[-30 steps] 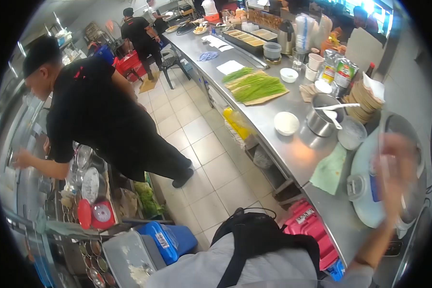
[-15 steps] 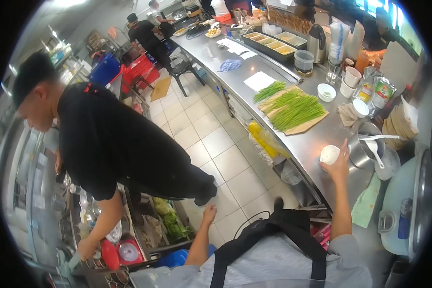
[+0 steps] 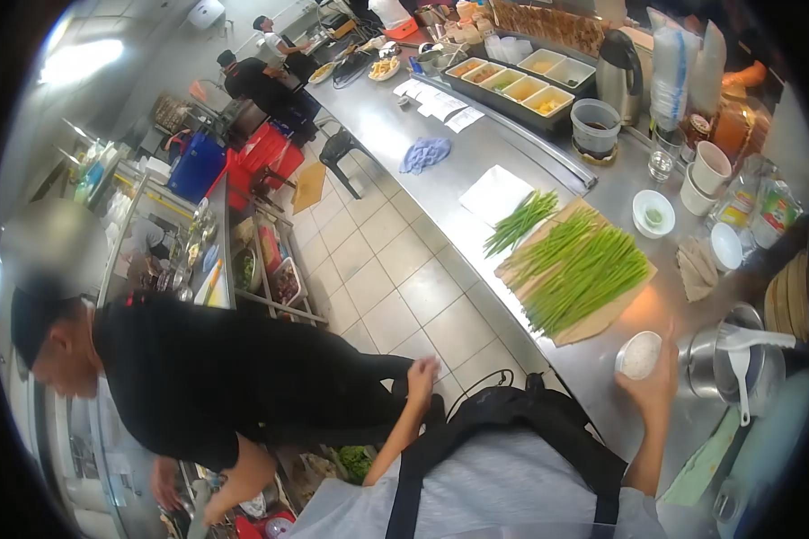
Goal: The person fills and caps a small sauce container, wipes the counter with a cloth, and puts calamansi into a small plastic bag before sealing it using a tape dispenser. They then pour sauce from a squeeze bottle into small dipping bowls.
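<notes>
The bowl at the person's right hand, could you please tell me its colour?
White; the bowl shows best in the head view.

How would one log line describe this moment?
right hand: grip on bowl | left hand: away from counter | greens: on brown sheet

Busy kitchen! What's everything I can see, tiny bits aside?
floor: one, pale, left of counter
counter: one, silver, right
near bowl: one, white, on counter
far bowl: one, white, beside stalks
stalks: many, green, mostly on board
board: one, brown, on counter
papers: several, white, on counter
rags: two, blue and brown, on counter
pot: one, silver, right of near bowl
tray: at least one, black, beside flask
flask: one, silver, on counter
chair: one, black, on floor
bins: at least two, red and blue, left
people: at least three, mostly black-clothed, left
left fingers: one set, bare, off counter
right fingers: one set, bare, around near bowl
</notes>
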A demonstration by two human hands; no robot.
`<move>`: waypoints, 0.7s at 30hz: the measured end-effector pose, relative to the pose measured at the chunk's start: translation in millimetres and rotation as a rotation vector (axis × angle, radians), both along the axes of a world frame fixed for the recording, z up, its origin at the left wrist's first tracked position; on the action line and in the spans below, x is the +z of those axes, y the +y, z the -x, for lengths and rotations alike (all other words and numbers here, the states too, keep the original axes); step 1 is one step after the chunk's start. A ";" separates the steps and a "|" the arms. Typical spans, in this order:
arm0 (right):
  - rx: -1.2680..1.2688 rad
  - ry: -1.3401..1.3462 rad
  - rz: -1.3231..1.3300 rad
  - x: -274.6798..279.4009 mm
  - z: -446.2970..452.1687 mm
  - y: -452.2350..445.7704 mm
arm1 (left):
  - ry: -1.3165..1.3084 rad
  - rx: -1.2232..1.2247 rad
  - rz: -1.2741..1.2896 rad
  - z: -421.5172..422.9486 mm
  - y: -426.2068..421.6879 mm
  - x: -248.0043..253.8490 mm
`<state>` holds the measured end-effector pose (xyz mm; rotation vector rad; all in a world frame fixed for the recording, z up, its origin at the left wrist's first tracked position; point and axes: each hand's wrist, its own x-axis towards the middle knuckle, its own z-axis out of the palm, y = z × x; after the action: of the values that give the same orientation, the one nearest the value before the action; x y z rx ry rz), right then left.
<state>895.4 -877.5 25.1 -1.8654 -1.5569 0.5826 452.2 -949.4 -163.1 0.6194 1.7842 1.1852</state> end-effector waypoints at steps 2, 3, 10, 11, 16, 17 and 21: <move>0.032 0.018 -0.072 25.4 25.3 26.0 | -0.164 -0.024 -0.117 -30.8 75.1 89.4; 0.106 0.054 -0.092 37.2 39.6 40.5 | -0.296 -0.085 -0.156 -41.0 103.8 111.5; 0.552 0.029 -0.064 53.5 156.7 127.9 | -1.118 -0.508 0.121 -113.9 211.7 163.3; 0.596 0.009 -0.024 48.6 175.1 137.8 | -1.147 -0.429 0.185 -112.4 222.4 161.6; 0.582 -0.038 0.144 41.7 262.2 201.7 | -1.244 -0.448 0.173 -34.7 286.6 127.1; 0.575 -0.049 0.160 41.8 279.9 214.4 | -1.261 -0.448 0.184 -18.2 300.5 123.9; 0.537 -0.102 0.115 39.1 340.1 271.8 | -1.328 -0.455 0.140 35.0 361.4 122.1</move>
<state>555.3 -605.6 64.2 -1.5672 -2.1517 0.8335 417.2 -588.1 -41.0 0.0427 0.5338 0.7838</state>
